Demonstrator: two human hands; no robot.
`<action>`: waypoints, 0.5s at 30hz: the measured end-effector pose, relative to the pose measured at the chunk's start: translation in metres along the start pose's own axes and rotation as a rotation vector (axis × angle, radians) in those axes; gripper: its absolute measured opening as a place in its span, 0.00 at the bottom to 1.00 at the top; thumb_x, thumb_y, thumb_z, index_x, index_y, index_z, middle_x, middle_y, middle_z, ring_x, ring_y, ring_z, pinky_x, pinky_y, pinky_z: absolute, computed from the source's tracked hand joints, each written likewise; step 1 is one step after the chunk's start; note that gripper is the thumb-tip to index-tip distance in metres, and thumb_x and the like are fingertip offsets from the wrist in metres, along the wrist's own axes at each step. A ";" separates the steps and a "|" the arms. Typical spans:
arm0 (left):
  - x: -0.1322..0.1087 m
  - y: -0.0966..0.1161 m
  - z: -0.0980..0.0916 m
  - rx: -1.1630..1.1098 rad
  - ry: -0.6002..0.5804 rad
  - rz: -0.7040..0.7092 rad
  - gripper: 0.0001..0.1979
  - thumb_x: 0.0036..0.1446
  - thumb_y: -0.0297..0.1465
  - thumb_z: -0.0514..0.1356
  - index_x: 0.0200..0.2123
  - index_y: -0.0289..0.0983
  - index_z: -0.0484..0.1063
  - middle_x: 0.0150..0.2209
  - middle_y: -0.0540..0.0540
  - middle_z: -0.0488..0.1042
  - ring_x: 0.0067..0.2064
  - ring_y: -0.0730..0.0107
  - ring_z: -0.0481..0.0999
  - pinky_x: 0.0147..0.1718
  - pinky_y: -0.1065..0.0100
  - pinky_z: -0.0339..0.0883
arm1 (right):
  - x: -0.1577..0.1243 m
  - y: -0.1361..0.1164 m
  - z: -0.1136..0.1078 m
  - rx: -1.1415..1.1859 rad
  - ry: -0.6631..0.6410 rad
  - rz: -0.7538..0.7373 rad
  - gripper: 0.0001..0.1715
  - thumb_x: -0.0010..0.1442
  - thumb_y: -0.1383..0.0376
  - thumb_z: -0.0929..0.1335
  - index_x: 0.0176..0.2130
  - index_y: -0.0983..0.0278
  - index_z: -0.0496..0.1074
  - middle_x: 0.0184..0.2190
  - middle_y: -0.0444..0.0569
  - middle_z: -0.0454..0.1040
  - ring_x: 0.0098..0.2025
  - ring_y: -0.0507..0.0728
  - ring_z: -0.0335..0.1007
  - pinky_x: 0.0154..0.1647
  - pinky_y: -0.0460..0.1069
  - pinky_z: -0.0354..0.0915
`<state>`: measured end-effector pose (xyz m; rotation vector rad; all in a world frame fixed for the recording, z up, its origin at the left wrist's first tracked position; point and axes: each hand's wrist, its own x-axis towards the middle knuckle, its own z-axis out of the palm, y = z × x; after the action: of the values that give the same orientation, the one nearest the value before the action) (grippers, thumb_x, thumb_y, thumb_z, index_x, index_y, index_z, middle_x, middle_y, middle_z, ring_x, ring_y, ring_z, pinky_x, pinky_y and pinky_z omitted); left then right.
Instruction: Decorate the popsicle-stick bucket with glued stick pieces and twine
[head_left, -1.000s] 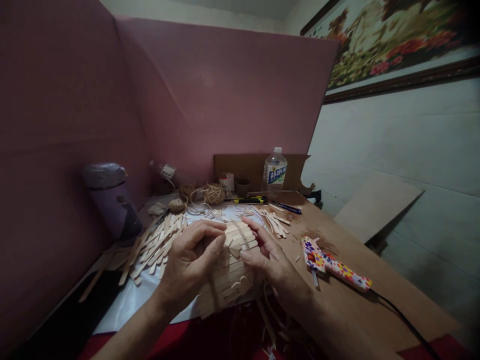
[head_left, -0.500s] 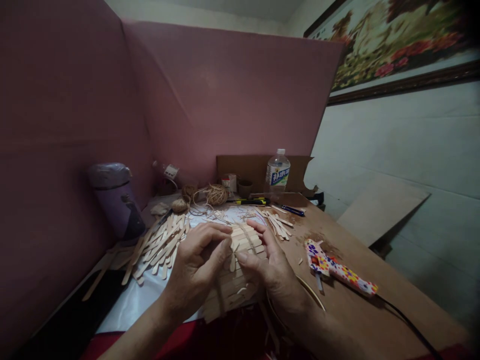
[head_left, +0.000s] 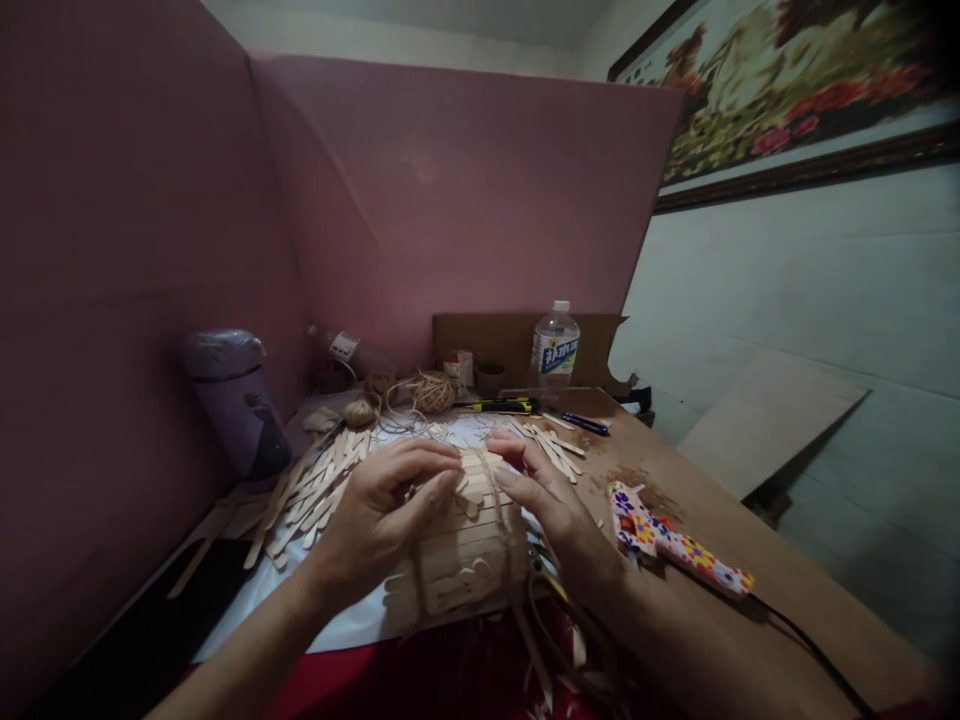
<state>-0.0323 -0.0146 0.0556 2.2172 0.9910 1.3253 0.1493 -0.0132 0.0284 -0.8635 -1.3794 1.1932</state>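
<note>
A rounded form covered in wooden craft sticks (head_left: 465, 545) lies before me, with twine bands (head_left: 491, 495) running around it. Small rounded stick ends (head_left: 469, 503) are fixed on its top face, and more such bits sit lower on its front. My left hand (head_left: 386, 515) is closed at the form's upper left, thumb near the index finger by the small pieces. At the upper right edge, my right hand (head_left: 559, 510) grips the form with bent fingers and thumb. Whether the left fingertips also pinch a small piece cannot be seen.
Loose craft sticks (head_left: 322, 490) are heaped at left beside a purple tumbler (head_left: 240, 410). Twine balls (head_left: 433, 391), a yellow-black utility knife (head_left: 504, 405), a blue pen-like tool (head_left: 585, 424) and a plastic bottle (head_left: 556, 350) stand behind. A flowered glue gun (head_left: 675, 545) with its cord lies right.
The form has turned so more of its front and lower stick bits show. My right thumb has drawn back from the small pieces on top toward the right edge.
</note>
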 end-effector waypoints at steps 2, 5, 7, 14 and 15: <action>0.007 -0.001 -0.004 -0.005 -0.049 0.005 0.08 0.57 0.31 0.57 0.33 0.40 0.77 0.39 0.45 0.77 0.41 0.66 0.75 0.42 0.64 0.67 | 0.002 0.004 -0.006 -0.011 -0.065 -0.039 0.19 0.54 0.55 0.67 0.45 0.60 0.66 0.56 0.48 0.62 0.60 0.62 0.54 0.58 0.57 0.51; 0.011 -0.001 -0.005 0.093 -0.054 -0.001 0.08 0.57 0.34 0.57 0.34 0.42 0.77 0.42 0.45 0.76 0.44 0.64 0.73 0.45 0.60 0.66 | -0.001 0.008 -0.008 0.002 -0.145 -0.060 0.23 0.55 0.57 0.68 0.49 0.58 0.62 0.58 0.48 0.59 0.58 0.61 0.57 0.55 0.56 0.57; 0.007 0.001 -0.001 0.167 0.028 -0.035 0.09 0.58 0.35 0.56 0.37 0.43 0.77 0.47 0.44 0.73 0.49 0.62 0.70 0.49 0.57 0.63 | -0.005 0.010 -0.008 -0.018 -0.136 -0.071 0.25 0.56 0.57 0.68 0.52 0.57 0.60 0.57 0.48 0.60 0.55 0.60 0.61 0.52 0.55 0.60; -0.020 0.012 0.014 0.155 0.146 -0.172 0.10 0.56 0.34 0.57 0.41 0.45 0.73 0.55 0.46 0.65 0.58 0.59 0.60 0.56 0.50 0.54 | -0.014 0.010 -0.005 -0.229 -0.050 -0.229 0.22 0.58 0.57 0.67 0.52 0.56 0.64 0.60 0.47 0.58 0.63 0.60 0.49 0.62 0.57 0.48; -0.022 0.013 0.015 0.159 0.156 -0.193 0.10 0.55 0.35 0.58 0.41 0.46 0.73 0.55 0.46 0.64 0.59 0.58 0.60 0.56 0.49 0.53 | -0.015 0.010 -0.004 -0.251 -0.043 -0.233 0.22 0.58 0.57 0.67 0.52 0.55 0.65 0.60 0.47 0.58 0.63 0.61 0.49 0.62 0.57 0.47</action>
<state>-0.0212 -0.0393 0.0434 2.0892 1.3741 1.3902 0.1550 -0.0243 0.0149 -0.8266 -1.6399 0.8778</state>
